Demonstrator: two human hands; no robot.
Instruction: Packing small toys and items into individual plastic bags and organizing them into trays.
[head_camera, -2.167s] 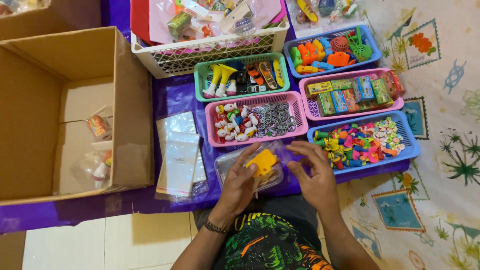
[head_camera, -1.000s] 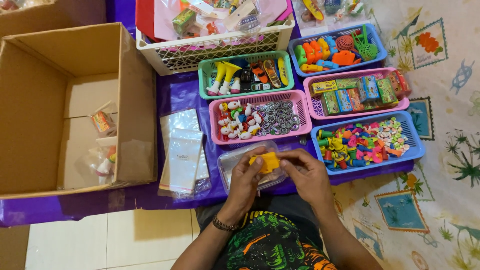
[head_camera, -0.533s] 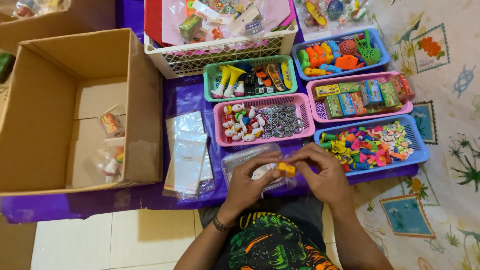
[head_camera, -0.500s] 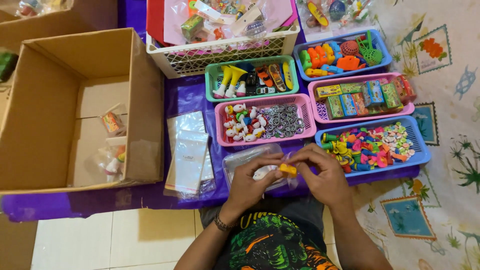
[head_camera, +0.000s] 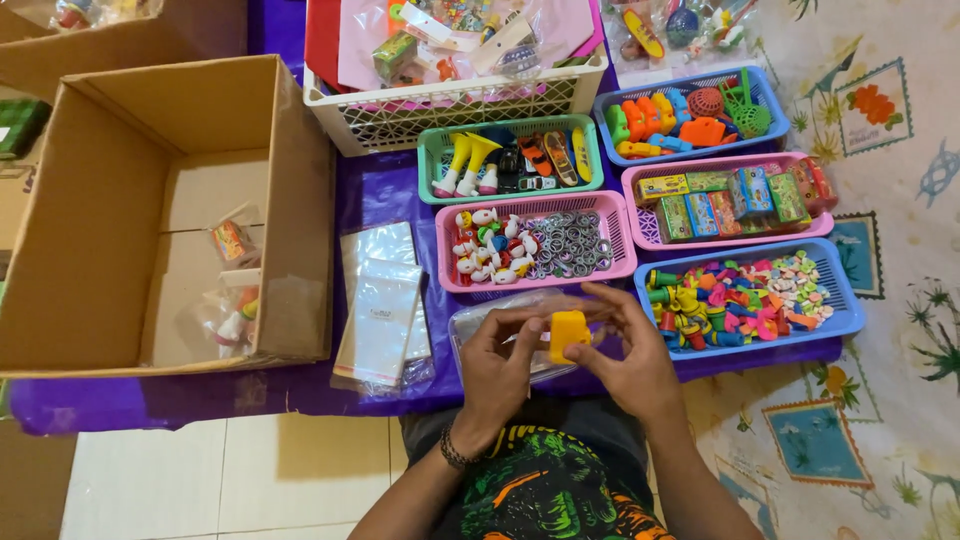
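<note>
Hands first, nearest me: my left hand (head_camera: 500, 365) and right hand (head_camera: 625, 350) meet at six o'clock, just above my lap. Between them sits a small yellow toy (head_camera: 568, 335), pinched from both sides, fingertips closed on it, over a clear plastic bag (head_camera: 475, 325) that lies flat on the purple cloth (head_camera: 380, 200). The left fingers curl round the toy's left edge; the right thumb and forefinger clamp its right side, the other fingers fanned out.

At eight o'clock from the toy lies a stack of clear cellophane sleeves (head_camera: 385, 305), rectangular, with a small label I cannot make out. At nine o'clock stands an open cardboard box (head_camera: 290, 200) with a few filled packets (head_camera: 235, 290) on its floor.

At three o'clock, touching distance from my right hand, is a blue tray (head_camera: 840, 300) of mixed bright small pieces. At twelve, a pink tray (head_camera: 620, 265) holds small white figures and metal rings. Farther, at one o'clock, another pink tray (head_camera: 640, 230) carries small printed cartons in a row. Beyond, a green tray (head_camera: 430, 165) holds yellow horns and small toys, a second blue tray (head_camera: 770, 100) orange and green ones. Farthest, a white lattice basket (head_camera: 450, 105).

Open room: a bare strip of cloth between sleeves and pink tray; the table edge runs just below my hands.
</note>
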